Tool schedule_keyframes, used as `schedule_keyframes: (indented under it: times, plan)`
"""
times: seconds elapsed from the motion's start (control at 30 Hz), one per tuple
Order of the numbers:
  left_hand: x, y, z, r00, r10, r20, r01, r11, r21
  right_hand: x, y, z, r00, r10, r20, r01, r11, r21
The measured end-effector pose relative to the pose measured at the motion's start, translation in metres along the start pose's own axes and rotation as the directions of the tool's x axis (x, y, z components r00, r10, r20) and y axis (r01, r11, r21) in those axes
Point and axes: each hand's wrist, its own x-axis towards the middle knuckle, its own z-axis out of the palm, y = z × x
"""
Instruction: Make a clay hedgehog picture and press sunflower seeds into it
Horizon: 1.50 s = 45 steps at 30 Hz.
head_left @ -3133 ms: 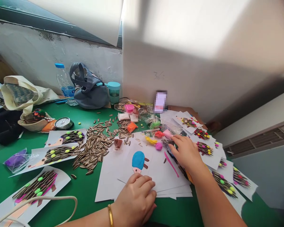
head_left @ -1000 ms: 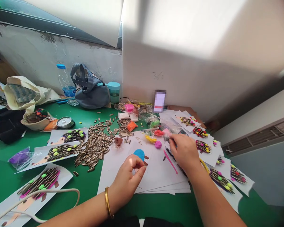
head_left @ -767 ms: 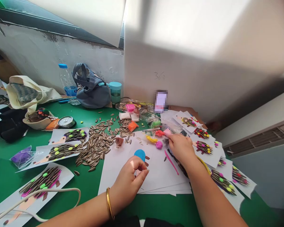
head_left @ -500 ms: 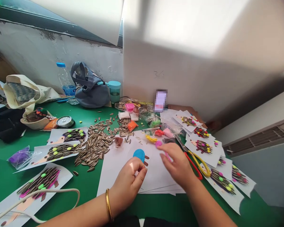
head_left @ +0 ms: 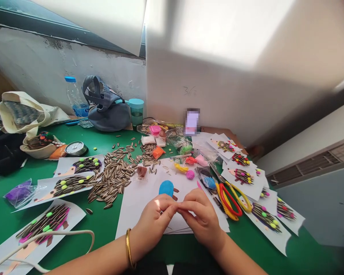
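My left hand (head_left: 157, 215), with a gold bangle at its wrist, is closed over the lower part of the white paper (head_left: 140, 191). Its thumb and forefinger meet the fingertips of my right hand (head_left: 200, 215), which is also pinched. Whatever lies between the fingers is too small or hidden to name. Just beyond my left hand, a blue clay piece (head_left: 166, 188) lies on the paper with brown bits (head_left: 176, 194) at its right edge. A magenta clay ball (head_left: 190, 174) and yellow clay (head_left: 180, 167) rest farther up the paper.
Sunflower seeds (head_left: 114, 175) are heaped left of the paper. Red-handled scissors (head_left: 231, 202) and yellow-handled scissors (head_left: 243, 198) lie right. Hedgehog pictures (head_left: 243, 177) flank both sides. A grey bag (head_left: 109, 114), cup (head_left: 137, 110) and phone (head_left: 192, 122) stand behind.
My right hand has moved left and down from beside the magenta ball to meet my left hand, its fingers now pinched. The blue packet and scissor handles it covered now show. The view has shifted slightly.
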Motion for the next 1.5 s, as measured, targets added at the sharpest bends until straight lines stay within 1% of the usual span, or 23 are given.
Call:
schedule_keyframes:
  times: [0.07, 0.1, 0.13, 0.17, 0.23, 0.3, 0.37, 0.43, 0.53, 0.63, 0.77, 0.97, 1.1, 1.2, 1.37, 1.5]
  plan:
    - [-0.001, 0.002, 0.0, 1.0, 0.029, 0.004, -0.029, 0.998, 0.049, 0.0, 0.005, -0.005, 1.0, 0.005, -0.028, -0.006, 1.0, -0.019]
    - [-0.002, 0.002, 0.0, 0.998, 0.06, 0.004, -0.061, 0.993, 0.101, -0.001, 0.009, -0.008, 0.999, 0.018, -0.039, -0.02, 0.999, -0.051]
    - [-0.004, 0.002, 0.001, 0.994, 0.112, 0.011, -0.112, 0.975, 0.19, -0.001, 0.014, -0.01, 0.998, 0.033, -0.052, -0.039, 0.994, -0.103]
    - [-0.007, 0.002, 0.003, 0.985, 0.169, 0.043, -0.174, 0.939, 0.296, -0.001, 0.021, -0.013, 0.997, 0.048, -0.056, -0.057, 0.983, -0.175]
    - [-0.013, 0.001, 0.007, 0.943, 0.278, 0.185, -0.334, 0.8, 0.499, -0.001, 0.033, -0.016, 0.996, 0.083, -0.016, -0.084, 0.94, -0.332]
    - [-0.018, 0.0, 0.013, 0.903, 0.305, 0.304, -0.429, 0.681, 0.593, -0.002, 0.043, -0.014, 0.99, 0.133, 0.038, -0.1, 0.88, -0.464]
    - [-0.022, -0.002, 0.018, 0.882, 0.303, 0.361, -0.469, 0.631, 0.618, -0.002, 0.049, -0.01, 0.981, 0.171, 0.094, -0.09, 0.824, -0.56]
    - [-0.024, -0.004, 0.021, 0.875, 0.294, 0.384, -0.481, 0.607, 0.632, -0.003, 0.05, -0.005, 0.972, 0.196, 0.128, -0.074, 0.777, -0.626]
    - [-0.025, -0.007, 0.022, 0.872, 0.283, 0.4, -0.488, 0.583, 0.65, -0.005, 0.049, -0.002, 0.97, 0.202, 0.135, -0.059, 0.737, -0.673]
    - [-0.026, -0.01, 0.022, 0.868, 0.268, 0.418, -0.492, 0.579, 0.65, -0.008, 0.05, -0.006, 0.971, 0.195, 0.14, -0.049, 0.731, -0.681]
    - [-0.028, -0.012, 0.023, 0.87, 0.211, 0.445, -0.476, 0.589, 0.653, -0.012, 0.049, -0.01, 0.962, 0.215, 0.168, -0.044, 0.728, -0.685]
    - [-0.029, -0.015, 0.024, 0.879, 0.178, 0.443, -0.456, 0.59, 0.666, -0.017, 0.044, -0.013, 0.949, 0.236, 0.21, -0.021, 0.71, -0.704]
    - [-0.03, -0.015, 0.024, 0.879, 0.185, 0.44, -0.457, 0.594, 0.662, -0.023, 0.045, -0.017, 0.955, 0.214, 0.205, -0.003, 0.7, -0.714]
    - [-0.03, -0.015, 0.025, 0.882, 0.188, 0.432, -0.453, 0.59, 0.668, -0.024, 0.046, -0.015, 0.954, 0.215, 0.208, -0.003, 0.701, -0.713]
    - [-0.028, -0.016, 0.024, 0.878, 0.193, 0.438, -0.462, 0.58, 0.671, -0.02, 0.045, -0.005, 0.94, 0.279, 0.197, -0.05, 0.683, -0.728]
    - [-0.028, -0.017, 0.024, 0.876, 0.207, 0.436, -0.469, 0.577, 0.669, -0.023, 0.048, -0.007, 0.949, 0.277, 0.153, -0.077, 0.672, -0.736]
